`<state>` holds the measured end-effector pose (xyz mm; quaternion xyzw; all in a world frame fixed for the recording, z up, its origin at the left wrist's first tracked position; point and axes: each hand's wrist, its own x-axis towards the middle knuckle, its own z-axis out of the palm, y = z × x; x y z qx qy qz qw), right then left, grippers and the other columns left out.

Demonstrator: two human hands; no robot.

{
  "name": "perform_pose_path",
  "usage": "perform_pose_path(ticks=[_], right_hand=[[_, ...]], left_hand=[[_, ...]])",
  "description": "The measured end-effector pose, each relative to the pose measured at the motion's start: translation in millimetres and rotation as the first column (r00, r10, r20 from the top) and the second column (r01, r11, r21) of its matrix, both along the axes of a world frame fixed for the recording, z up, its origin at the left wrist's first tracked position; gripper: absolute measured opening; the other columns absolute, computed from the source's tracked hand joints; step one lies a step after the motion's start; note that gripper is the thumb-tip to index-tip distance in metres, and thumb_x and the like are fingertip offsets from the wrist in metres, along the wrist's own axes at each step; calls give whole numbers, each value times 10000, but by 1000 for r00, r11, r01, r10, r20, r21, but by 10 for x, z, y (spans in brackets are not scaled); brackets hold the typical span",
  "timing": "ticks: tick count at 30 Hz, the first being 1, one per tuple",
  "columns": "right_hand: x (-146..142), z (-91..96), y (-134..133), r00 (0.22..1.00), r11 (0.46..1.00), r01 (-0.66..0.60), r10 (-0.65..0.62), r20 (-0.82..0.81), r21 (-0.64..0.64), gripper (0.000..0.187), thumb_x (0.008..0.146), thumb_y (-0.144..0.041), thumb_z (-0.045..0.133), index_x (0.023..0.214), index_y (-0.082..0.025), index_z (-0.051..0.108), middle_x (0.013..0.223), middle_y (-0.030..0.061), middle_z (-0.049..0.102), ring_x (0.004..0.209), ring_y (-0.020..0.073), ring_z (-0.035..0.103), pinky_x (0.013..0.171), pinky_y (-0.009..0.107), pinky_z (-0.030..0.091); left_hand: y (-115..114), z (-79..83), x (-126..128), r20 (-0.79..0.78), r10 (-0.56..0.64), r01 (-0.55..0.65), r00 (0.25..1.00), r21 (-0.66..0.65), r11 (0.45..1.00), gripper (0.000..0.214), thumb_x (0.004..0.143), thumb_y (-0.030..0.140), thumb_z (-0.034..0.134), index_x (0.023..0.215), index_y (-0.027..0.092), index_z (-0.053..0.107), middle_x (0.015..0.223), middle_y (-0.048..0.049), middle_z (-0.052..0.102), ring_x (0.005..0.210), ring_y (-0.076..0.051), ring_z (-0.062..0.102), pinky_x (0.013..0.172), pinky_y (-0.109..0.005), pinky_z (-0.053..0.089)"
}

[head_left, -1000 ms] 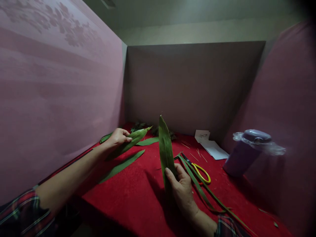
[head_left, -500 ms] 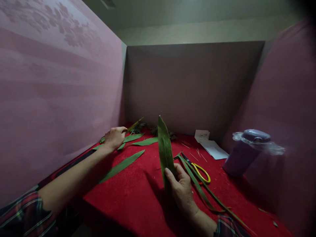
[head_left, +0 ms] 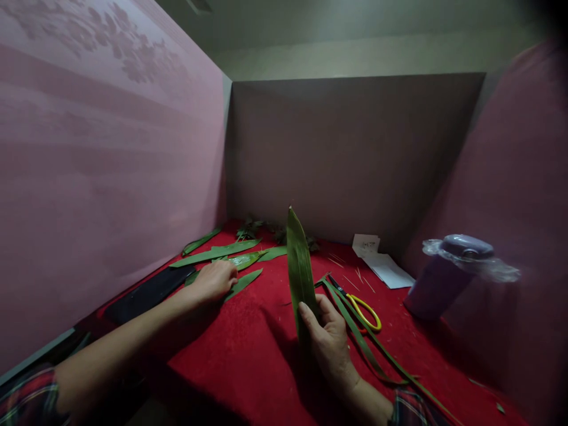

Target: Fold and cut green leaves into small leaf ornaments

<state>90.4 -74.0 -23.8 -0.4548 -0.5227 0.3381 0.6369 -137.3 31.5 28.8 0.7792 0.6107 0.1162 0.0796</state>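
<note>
The right hand (head_left: 331,340) is closed around the lower part of a broad green leaf (head_left: 298,251), which is held upright, thumb in front, its pointed tip raised above the table (head_left: 239,361). The left hand (head_left: 213,279) is held palm-down with its fingers curled; whether anything is gripped by it cannot be told. Just beside its fingers are seen a glossy leaf (head_left: 246,260) and a matt leaf (head_left: 244,283), the latter partly hidden by the hand. Beyond these a long leaf (head_left: 208,254) is laid across the table, and a dark flat object (head_left: 151,291) is placed near the left edge.

To the right of the upright leaf, yellow-handled scissors (head_left: 341,288) are rested by narrow green strips (head_left: 348,319). Thin sticks (head_left: 350,283) are scattered behind them, near a white sheet (head_left: 387,270). Farther right, a purple container (head_left: 439,287) is ringed by clear plastic (head_left: 506,270). Dark leafy sprigs (head_left: 251,228) are spread along the back. The table is covered in red and enclosed by 3 panels.
</note>
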Motion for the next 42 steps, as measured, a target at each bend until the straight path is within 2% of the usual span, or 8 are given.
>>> perform_pose_path(ticks=[7, 12, 19, 26, 30, 33, 37, 42], right_hand=[[47, -10, 101, 971, 996, 43, -59, -233, -73, 236, 690, -358, 654, 827, -176, 591, 794, 20, 646, 723, 177, 571, 681, 283, 454], [67, -33, 135, 964, 995, 53, -73, -254, -83, 244, 679, -342, 665, 835, -166, 597, 806, 25, 656, 730, 179, 586, 699, 298, 465], [53, -24, 121, 967, 997, 50, -64, -247, -63, 229, 687, -337, 663, 830, -169, 600, 789, 17, 656, 724, 175, 590, 701, 295, 470], [47, -3, 116, 968, 996, 56, -70, -240, -64, 228, 686, -347, 658, 812, -166, 601, 778, 25, 655, 706, 179, 591, 659, 290, 476], [49, -7, 118, 967, 996, 54, -69, -246, -66, 227, 685, -348, 661, 806, -168, 593, 756, 14, 648, 689, 171, 587, 651, 281, 474], [52, -13, 124, 962, 996, 46, -63, -265, -71, 222, 681, -339, 665, 800, -170, 587, 751, 6, 646, 695, 168, 585, 667, 280, 471], [59, -27, 132, 966, 997, 46, -61, -253, -67, 223, 695, -341, 653, 820, -169, 587, 771, 13, 647, 714, 174, 585, 682, 290, 469], [47, -16, 124, 974, 997, 68, -76, -211, -43, 221, 697, -356, 648, 796, -168, 586, 753, 15, 642, 696, 171, 577, 669, 289, 469]], left_hand=[[46, -181, -266, -50, -42, 39, 998, -61, 997, 281, 561, 284, 635, 824, 191, 609, 882, -57, 634, 819, -215, 571, 636, -261, 368], [176, -288, -279, 263, 60, -13, 963, -177, 984, 257, 477, 277, 649, 691, 171, 554, 657, 15, 560, 629, -140, 518, 559, -225, 342], [99, -83, -166, 565, 127, 95, 815, -347, 933, 290, 490, 426, 615, 521, 157, 512, 441, 57, 409, 415, -68, 322, 434, -210, 225], [274, -161, -155, 579, 74, 25, 812, -161, 987, 231, 516, 361, 630, 517, 146, 545, 476, 24, 503, 474, -109, 442, 491, -225, 319], [282, -119, -124, 294, 77, -87, 953, 19, 996, 177, 636, 336, 583, 633, 163, 624, 619, -26, 605, 637, -173, 553, 562, -243, 350], [215, -48, -59, 39, 177, -181, 983, 154, 971, 230, 716, 314, 532, 872, 198, 656, 866, -94, 651, 815, -234, 575, 637, -287, 367], [103, -9, 8, -111, 125, -87, 986, 298, 950, 247, 770, 275, 486, 957, 193, 623, 961, -103, 625, 916, -232, 542, 747, -306, 375], [-252, 1, 5, -68, -69, 92, 995, 459, 884, 226, 831, 225, 386, 812, 193, 609, 832, -75, 610, 810, -188, 521, 742, -299, 367]])
